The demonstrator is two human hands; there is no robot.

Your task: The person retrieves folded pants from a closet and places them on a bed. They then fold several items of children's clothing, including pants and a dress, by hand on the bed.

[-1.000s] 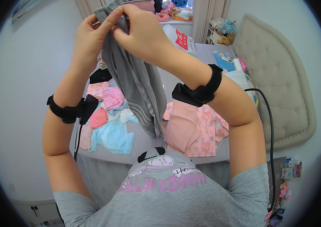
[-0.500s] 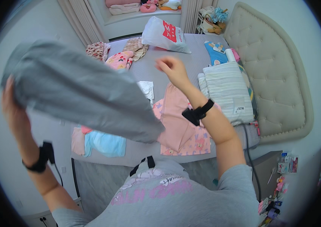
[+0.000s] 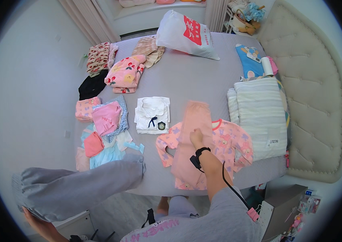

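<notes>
In the head view, the left hand (image 3: 37, 226), low at the left, grips the grey trousers (image 3: 78, 183) by one end; they stretch sideways over the bed's (image 3: 195, 76) near left edge, just beside the blue cloth (image 3: 108, 156). The right hand (image 3: 196, 137) is closed on the pink trousers (image 3: 195, 115), which lie over the patterned top (image 3: 229, 141). The white shirt (image 3: 151, 111) lies folded to their left, near them.
</notes>
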